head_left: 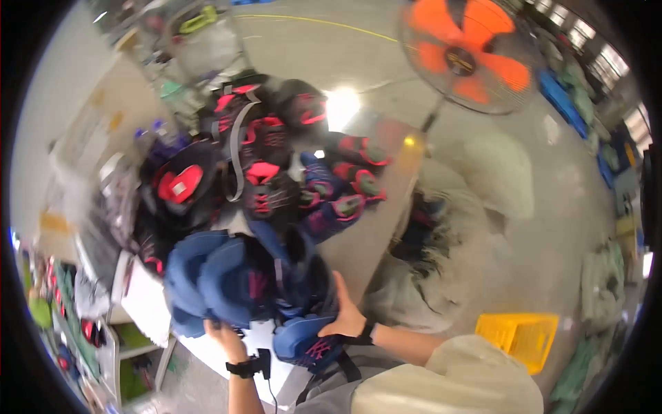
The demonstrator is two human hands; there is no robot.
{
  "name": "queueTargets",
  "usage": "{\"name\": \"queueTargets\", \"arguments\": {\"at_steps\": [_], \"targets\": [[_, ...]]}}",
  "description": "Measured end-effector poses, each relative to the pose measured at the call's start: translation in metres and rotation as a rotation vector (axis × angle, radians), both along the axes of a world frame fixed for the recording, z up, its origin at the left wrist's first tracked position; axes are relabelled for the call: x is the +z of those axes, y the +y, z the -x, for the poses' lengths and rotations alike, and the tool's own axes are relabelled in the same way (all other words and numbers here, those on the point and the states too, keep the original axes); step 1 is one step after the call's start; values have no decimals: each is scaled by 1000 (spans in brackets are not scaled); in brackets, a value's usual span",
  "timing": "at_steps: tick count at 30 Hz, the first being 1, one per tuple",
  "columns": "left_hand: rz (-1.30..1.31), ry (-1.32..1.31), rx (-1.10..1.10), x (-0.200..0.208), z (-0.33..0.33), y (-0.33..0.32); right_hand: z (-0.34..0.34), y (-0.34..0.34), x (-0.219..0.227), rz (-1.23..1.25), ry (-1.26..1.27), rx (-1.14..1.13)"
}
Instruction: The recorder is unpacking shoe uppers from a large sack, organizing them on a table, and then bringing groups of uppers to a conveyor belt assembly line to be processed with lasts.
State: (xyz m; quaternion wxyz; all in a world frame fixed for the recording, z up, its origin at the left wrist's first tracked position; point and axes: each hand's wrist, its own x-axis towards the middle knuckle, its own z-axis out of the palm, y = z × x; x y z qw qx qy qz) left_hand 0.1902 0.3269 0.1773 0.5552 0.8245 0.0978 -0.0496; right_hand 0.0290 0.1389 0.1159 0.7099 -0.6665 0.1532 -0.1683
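A bunched pile of blue shoe uppers [224, 276] with dark insides and pink marks lies at the near end of the table. My left hand [226, 341] grips the pile's near lower edge, its fingertips partly hidden by the fabric. On the pile's right side, my right hand [347, 316] is wrapped round dark blue uppers, the thumb pressed on one blue upper [303, 339] with pink stitching. Just beyond lie blue and purple uppers [338, 214] and black-and-pink uppers [272, 193]. Motion blurs the picture somewhat.
A black round container [207, 196] with a red piece inside stands left of the uppers. Right of the table [365, 255] sits an open pale sack [441, 276] with dark contents. An orange-bladed fan [462, 62] stands ahead; a yellow crate [514, 338] is on the floor.
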Motion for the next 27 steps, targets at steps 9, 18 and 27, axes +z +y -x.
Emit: {"name": "queueTargets", "arguments": {"at_steps": [9,18,27], "targets": [[-197,-273,-161,2,8,52,4,51,-26,-163,-152,-38],[-207,-406,-178,84,5,73,-67,84,3,-107,-315,201],[101,-697,145,144,19,261,-99,233,104,103,-501,321]]}}
